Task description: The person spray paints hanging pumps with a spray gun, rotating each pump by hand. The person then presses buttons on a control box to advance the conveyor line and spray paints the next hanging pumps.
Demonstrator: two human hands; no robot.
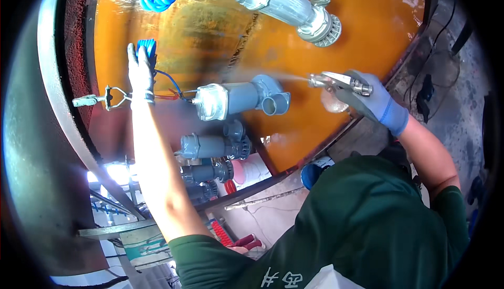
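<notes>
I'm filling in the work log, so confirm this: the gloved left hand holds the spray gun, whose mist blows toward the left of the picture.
Wrong hand: the head view shows the spray gun in the gloved right hand. Its mist does blow toward the left of the picture.

I log a glossy orange panel (362, 60) across the middle, crossed by a dark seam (244, 42) and bounded below by a dark reddish frame edge (315, 152). Left: curved metal rim (48, 42). Right: grey, stained concrete floor (459, 97) with a black cable (446, 26). At lower left I record bright white light (117, 173); outer margins fall to black.
</notes>
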